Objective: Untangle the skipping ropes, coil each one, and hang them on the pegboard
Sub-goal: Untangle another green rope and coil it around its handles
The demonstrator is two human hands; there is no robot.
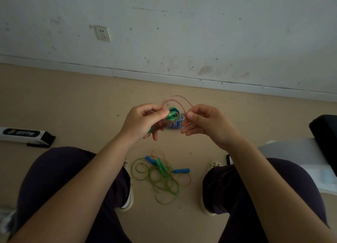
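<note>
My left hand [144, 121] grips a green handle [172, 115] with a bunch of pink rope [161, 124] wound against it, held up in front of me. My right hand [202, 123] pinches the same pink rope, whose loops [177, 101] arch between the two hands. Behind the hands a blue and white striped piece [175, 125] lies half hidden. On the floor between my feet lies a tangle of green rope [162, 180] and thin orange rope [184, 178], with two blue handles [181, 170] and a green handle [160, 165] in it.
I sit facing a scuffed white wall with a socket [102, 33]. A white and black box [23, 134] lies on the tan floor at the left. A dark seat edge [324, 131] and white sheet [295, 151] are at the right. No pegboard is in view.
</note>
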